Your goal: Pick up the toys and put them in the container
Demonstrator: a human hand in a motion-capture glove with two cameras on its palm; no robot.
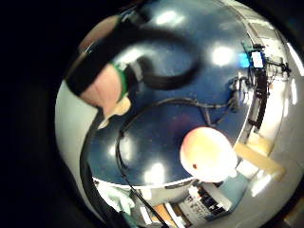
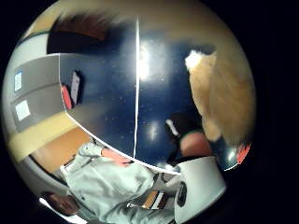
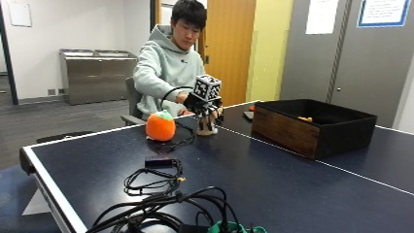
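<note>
On table, orange plush toy (image 3: 160, 126) is left unpicked; tan toy (image 3: 207, 127) is gripped by gloved right hand (image 3: 202, 108), not yet at container (image 3: 312, 127), approx. half remaining.

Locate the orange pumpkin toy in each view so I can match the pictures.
Outside view: orange pumpkin toy stands on the dark blue table, beside the gloved right hand.
Little finger side palm view: pale orange ball on the table.
Thumb side palm view: cannot tell.
Shared landmark: the table's white edge line.
</note>
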